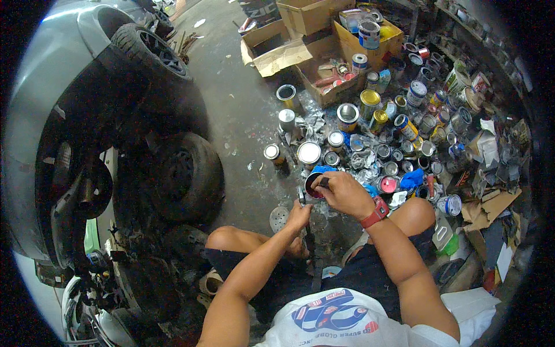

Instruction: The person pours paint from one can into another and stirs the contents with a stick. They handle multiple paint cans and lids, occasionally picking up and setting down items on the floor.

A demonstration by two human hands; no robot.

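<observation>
Nearest: left hand (299, 215) is set at the near-left side of the open can (308, 181), next to a slim upright piece (301, 195). Its fingers are mostly hidden; whether they are clamped on that piece or on the can wall cannot be told.

Right hand (348, 196) is held over the can mouth, fingers closed together on a short dark handle (324, 183). Its lower end is hidden by hand and rim.

Can is placed just ahead of the knees, reddish inside; whether floor-borne or hand-held cannot be told. Handling, judged: stiff wall, weight set by the fill, moderate at most. Not fragile, but dents are possible, and wet paint would make the rim slippery. Best gripped low around the outer wall, lip avoided. Handle is judged light and stiff; best held high, clear of paint.

Beyond: white-topped can (309, 153) is stood near, crumpled foil (364, 161) is strewn to the right. Farthest, cardboard boxes (277, 58) are parked.
</observation>
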